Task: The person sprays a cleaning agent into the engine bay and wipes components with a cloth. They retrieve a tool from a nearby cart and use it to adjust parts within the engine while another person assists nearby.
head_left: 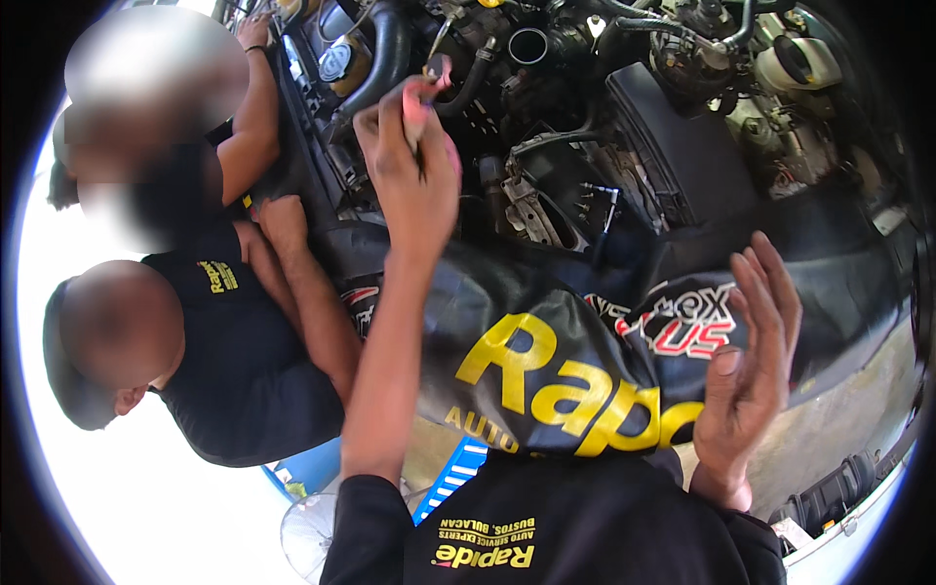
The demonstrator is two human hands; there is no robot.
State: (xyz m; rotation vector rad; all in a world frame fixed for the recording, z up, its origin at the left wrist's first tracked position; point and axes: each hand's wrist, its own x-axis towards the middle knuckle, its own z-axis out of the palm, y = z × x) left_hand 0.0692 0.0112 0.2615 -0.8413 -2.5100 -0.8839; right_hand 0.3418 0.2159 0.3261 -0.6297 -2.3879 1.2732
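My left hand (pixel 411 171) is raised over the engine bay, its fingers closed round a small pink, rag-like piece (pixel 419 105) with a dark end. Motion and the fingers hide much of that piece, so I cannot tell its exact kind. Over the black fender cover (pixel 585 302), my right hand (pixel 751 361) is held up with fingers stretched out and nothing in it. A ratchet-like metal tool (pixel 610 213) lies between the hands, down among the engine parts.
Two people in dark shirts lean in from the left; a forearm (pixel 327 302) is close beside my left arm. Ahead are a black hose (pixel 388 58), an open round pipe (pixel 527 46) and a long black cover (pixel 673 146). A fan (pixel 304 536) stands at lower left.
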